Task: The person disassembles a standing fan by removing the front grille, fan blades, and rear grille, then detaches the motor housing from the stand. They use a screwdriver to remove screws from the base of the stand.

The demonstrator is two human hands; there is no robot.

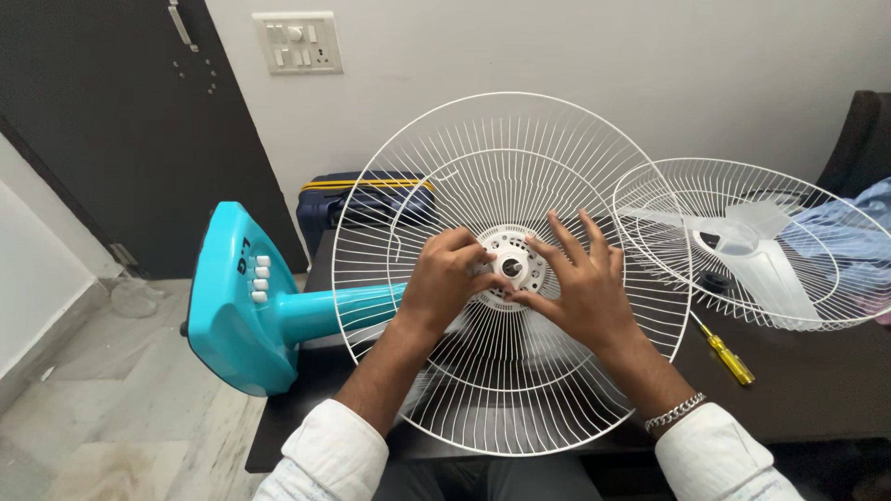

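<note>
Both my hands are on the hub (511,266) of the rear grille (506,278), fitting it, I'd say: left hand (445,278) pinching its edge, right hand (577,283) spread, fingertips steadying. Next wants a careful turn. Front grille (752,246) with blade (756,255), screwdriver (727,353) lie right; teal stand (251,301) left.

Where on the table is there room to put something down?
Bare dark table shows on the right, around the yellow screwdriver, below the second white wire guard. The middle is crowded: both hands work on the big white wire guard.
</note>
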